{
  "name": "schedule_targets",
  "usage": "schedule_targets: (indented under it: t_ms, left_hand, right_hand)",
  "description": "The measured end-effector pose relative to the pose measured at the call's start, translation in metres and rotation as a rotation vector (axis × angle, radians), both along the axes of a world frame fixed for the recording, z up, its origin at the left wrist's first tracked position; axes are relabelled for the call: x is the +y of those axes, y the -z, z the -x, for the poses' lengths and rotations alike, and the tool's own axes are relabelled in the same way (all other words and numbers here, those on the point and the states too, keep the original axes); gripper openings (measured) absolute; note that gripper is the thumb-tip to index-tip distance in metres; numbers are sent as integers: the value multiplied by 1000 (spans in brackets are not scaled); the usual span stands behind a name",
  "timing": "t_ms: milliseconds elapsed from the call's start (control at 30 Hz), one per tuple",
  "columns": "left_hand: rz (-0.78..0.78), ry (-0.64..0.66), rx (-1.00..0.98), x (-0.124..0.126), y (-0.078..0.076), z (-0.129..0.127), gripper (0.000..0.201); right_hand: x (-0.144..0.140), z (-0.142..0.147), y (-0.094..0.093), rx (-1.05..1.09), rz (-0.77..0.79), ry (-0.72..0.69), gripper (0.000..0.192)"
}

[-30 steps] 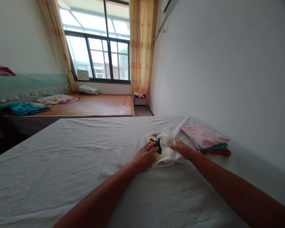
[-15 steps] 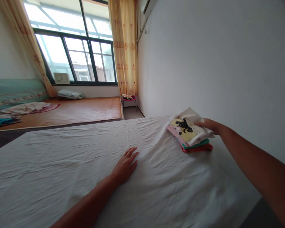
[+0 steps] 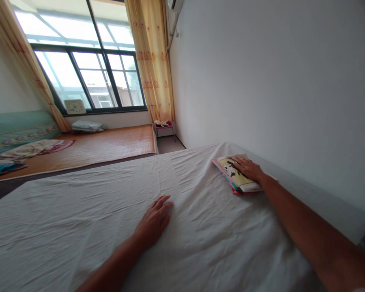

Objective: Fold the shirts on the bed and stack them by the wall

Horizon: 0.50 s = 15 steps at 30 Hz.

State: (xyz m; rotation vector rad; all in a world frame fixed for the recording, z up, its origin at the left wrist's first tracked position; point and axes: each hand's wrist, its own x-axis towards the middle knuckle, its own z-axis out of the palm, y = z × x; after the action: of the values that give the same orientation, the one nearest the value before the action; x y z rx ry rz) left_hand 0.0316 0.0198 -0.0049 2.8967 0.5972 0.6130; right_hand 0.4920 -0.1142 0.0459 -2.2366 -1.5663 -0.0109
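Observation:
My right hand (image 3: 247,167) lies flat, fingers spread, on top of a folded white shirt with a yellow and black print (image 3: 231,171). That shirt tops a small stack of folded clothes (image 3: 237,187) with pink, green and red edges, close to the wall on the bed's right side. My left hand (image 3: 153,219) rests palm down on the white bed sheet (image 3: 79,227), fingers apart, holding nothing.
A grey wall (image 3: 276,89) runs along the bed's right side. Beyond the bed lie a second bed with a woven mat (image 3: 103,144) and loose clothes (image 3: 24,148), a small pink stool (image 3: 163,125), a clock (image 3: 74,106) on the window sill and yellow curtains (image 3: 149,61).
My right hand carried the folded printed shirt from the middle of the bed onto the stack by the wall and now presses it flat. My left hand let go and rests on the sheet.

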Motion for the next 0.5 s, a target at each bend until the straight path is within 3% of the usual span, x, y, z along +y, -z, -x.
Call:
schedule_targets:
  t_ms: [133,400,500]
  left_hand:
    - [11,8,53,0,-1,-2,36]
    - [-12,18,86,1,-3,-8,36]
    - [-26,15,95,-1,-4,-11,36]
  right_hand:
    - [-4,-13,27,-83,-17,22,44]
    - [-17,-40,26,110,-160,91,47]
    - [-34,-56,31,182,-155,292,48]
